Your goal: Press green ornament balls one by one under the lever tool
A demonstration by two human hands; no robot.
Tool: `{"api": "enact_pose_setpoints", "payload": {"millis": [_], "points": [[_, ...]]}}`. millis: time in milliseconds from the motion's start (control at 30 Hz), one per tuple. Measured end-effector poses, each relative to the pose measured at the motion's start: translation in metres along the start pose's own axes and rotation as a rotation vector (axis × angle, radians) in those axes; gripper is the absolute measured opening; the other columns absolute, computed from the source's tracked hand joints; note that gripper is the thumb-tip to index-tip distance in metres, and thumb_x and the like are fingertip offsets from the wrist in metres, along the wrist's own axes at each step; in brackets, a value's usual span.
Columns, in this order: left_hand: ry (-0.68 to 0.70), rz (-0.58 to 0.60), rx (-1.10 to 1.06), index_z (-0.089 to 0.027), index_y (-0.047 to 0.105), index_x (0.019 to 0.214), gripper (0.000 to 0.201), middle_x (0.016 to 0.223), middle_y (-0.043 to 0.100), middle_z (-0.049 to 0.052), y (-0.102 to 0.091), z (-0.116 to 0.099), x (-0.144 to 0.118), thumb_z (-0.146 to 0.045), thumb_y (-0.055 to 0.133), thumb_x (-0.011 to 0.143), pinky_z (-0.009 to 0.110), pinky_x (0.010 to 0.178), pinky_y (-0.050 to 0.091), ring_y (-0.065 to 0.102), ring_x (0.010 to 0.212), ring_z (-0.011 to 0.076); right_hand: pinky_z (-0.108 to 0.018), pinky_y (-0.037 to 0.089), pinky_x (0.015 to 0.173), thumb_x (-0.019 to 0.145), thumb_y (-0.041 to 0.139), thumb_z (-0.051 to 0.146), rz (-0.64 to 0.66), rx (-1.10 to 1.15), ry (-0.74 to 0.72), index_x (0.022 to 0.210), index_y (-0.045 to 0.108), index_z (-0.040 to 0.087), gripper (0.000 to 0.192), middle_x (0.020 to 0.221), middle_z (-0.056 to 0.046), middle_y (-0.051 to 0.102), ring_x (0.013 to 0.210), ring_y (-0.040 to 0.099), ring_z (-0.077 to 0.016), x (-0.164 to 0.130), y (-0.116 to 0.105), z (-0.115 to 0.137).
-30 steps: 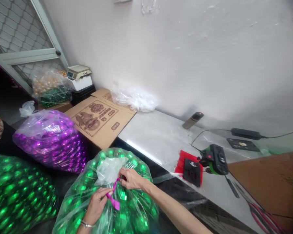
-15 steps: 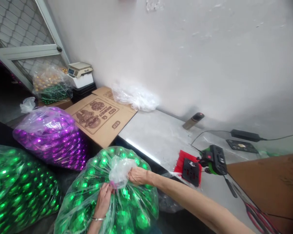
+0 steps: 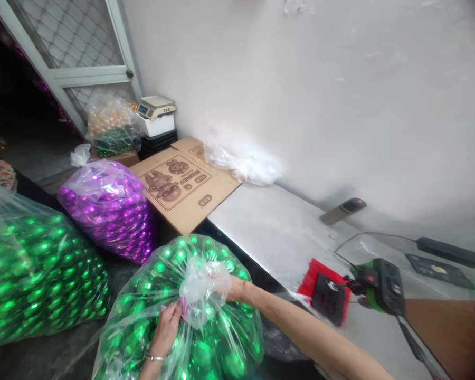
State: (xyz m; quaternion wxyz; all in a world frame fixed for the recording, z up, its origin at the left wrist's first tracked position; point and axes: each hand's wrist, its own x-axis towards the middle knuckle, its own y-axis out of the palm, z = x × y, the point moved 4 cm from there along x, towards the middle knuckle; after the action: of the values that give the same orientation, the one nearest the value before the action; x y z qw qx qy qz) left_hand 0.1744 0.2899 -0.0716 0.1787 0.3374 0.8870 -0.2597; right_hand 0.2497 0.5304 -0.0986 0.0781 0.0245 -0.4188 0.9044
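A clear plastic bag [image 3: 206, 348] full of shiny green balls stands right before me, its top gathered into a bunched neck [image 3: 200, 287]. My left hand [image 3: 169, 322], with a bracelet at the wrist, is closed on the left side of that neck. Beside its fingertips shows a bit of pink tie [image 3: 184, 309]. On the right side, my right hand [image 3: 224, 287] is closed on the bunched plastic, which partly covers its fingers.
Left of me are another bag of green balls [image 3: 43, 274] and a knotted bag of purple balls [image 3: 111, 211]. A flattened carton [image 3: 186, 184] and crumpled plastic [image 3: 243, 161] lie on the white table [image 3: 261, 227]. A scale [image 3: 156, 107] stands behind; a camera-like device [image 3: 382, 285] is at right.
My view has turned left, so the surroundings sit further right. Both hands stay at the bag's neck, and the bunched plastic now covers more of my right fingers.
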Motion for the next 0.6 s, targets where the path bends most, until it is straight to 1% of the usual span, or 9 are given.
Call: {"api": "enact_pose_setpoints", "payload": {"millis": [67,133,200,267,333,400,467,533,600], "points": [[0.006,0.010,0.017,-0.023,0.084,0.086,0.071,0.099,0.084,0.013,-0.007,-0.004,-0.004,-0.088,0.059,0.074,0.052,0.110,0.056,0.074,0.106,0.0375,-0.035,0.065,0.085,0.105,0.068,0.043,0.032,0.020,-0.117,0.106,0.072,0.014,0.028,0.102,-0.002,0.074,0.092,0.074,-0.0167,-0.005,-0.003,0.005],[0.033,0.035,0.055,-0.024,0.085,0.094,0.069,0.109,0.085,0.012,-0.018,-0.008,-0.011,-0.085,0.061,0.075,0.051,0.113,0.056,0.075,0.113,0.0371,-0.032,0.064,0.080,0.105,0.068,0.039,0.015,0.015,-0.169,0.100,0.071,0.016,0.024,0.095,0.000,0.073,0.085,0.072,-0.0145,-0.015,-0.011,0.007],[0.091,0.031,0.115,-0.025,0.084,0.115,0.070,0.129,0.082,0.012,-0.036,-0.010,-0.018,-0.080,0.061,0.080,0.048,0.118,0.053,0.073,0.125,0.0353,-0.028,0.061,0.071,0.108,0.062,0.033,-0.051,0.004,-0.153,0.095,0.068,0.017,0.022,0.087,0.000,0.071,0.075,0.069,-0.0129,-0.032,-0.022,0.009],[0.141,0.006,0.181,-0.028,0.075,0.137,0.072,0.150,0.072,0.009,-0.058,-0.011,-0.025,-0.075,0.059,0.086,0.046,0.122,0.051,0.069,0.136,0.0325,-0.029,0.060,0.065,0.110,0.052,0.028,-0.139,-0.003,-0.093,0.092,0.065,0.019,0.023,0.084,-0.001,0.070,0.070,0.069,-0.0150,-0.058,-0.032,0.016],[0.155,-0.005,0.249,-0.029,0.071,0.143,0.071,0.154,0.068,0.007,-0.082,-0.006,-0.028,-0.073,0.056,0.089,0.047,0.124,0.049,0.065,0.142,0.0320,-0.031,0.062,0.067,0.110,0.048,0.026,-0.236,-0.001,-0.011,0.098,0.064,0.021,0.020,0.089,-0.004,0.072,0.075,0.073,-0.0186,-0.090,-0.037,0.032],[0.140,-0.006,0.323,-0.029,0.075,0.139,0.069,0.149,0.072,0.007,-0.108,0.005,-0.032,-0.074,0.055,0.090,0.050,0.124,0.050,0.066,0.142,0.0342,-0.031,0.065,0.074,0.109,0.049,0.027,-0.325,0.014,0.065,0.106,0.064,0.023,0.016,0.098,-0.005,0.075,0.085,0.077,-0.0203,-0.120,-0.037,0.052],[0.116,-0.043,0.381,-0.028,0.079,0.132,0.070,0.143,0.076,0.009,-0.138,0.024,-0.039,-0.076,0.059,0.085,0.053,0.122,0.051,0.067,0.139,0.0373,-0.030,0.066,0.078,0.109,0.053,0.033,-0.400,0.035,0.131,0.108,0.065,0.026,0.015,0.102,-0.006,0.077,0.091,0.079,-0.0210,-0.138,-0.033,0.070],[0.080,-0.072,0.413,-0.028,0.081,0.128,0.071,0.141,0.077,0.009,-0.167,0.050,-0.051,-0.078,0.064,0.080,0.053,0.120,0.054,0.067,0.139,0.0392,-0.031,0.066,0.080,0.108,0.056,0.042,-0.471,0.059,0.215,0.106,0.068,0.026,0.019,0.102,-0.006,0.078,0.093,0.080,-0.0224,-0.142,-0.026,0.077],[0.034,-0.049,0.377,-0.029,0.081,0.126,0.072,0.145,0.075,0.009,-0.185,0.081,-0.067,-0.080,0.070,0.075,0.052,0.116,0.057,0.065,0.142,0.0401,-0.034,0.066,0.082,0.107,0.056,0.049,-0.544,0.084,0.325,0.105,0.069,0.025,0.027,0.102,-0.009,0.079,0.094,0.080,-0.0244,-0.135,-0.018,0.077]]}}
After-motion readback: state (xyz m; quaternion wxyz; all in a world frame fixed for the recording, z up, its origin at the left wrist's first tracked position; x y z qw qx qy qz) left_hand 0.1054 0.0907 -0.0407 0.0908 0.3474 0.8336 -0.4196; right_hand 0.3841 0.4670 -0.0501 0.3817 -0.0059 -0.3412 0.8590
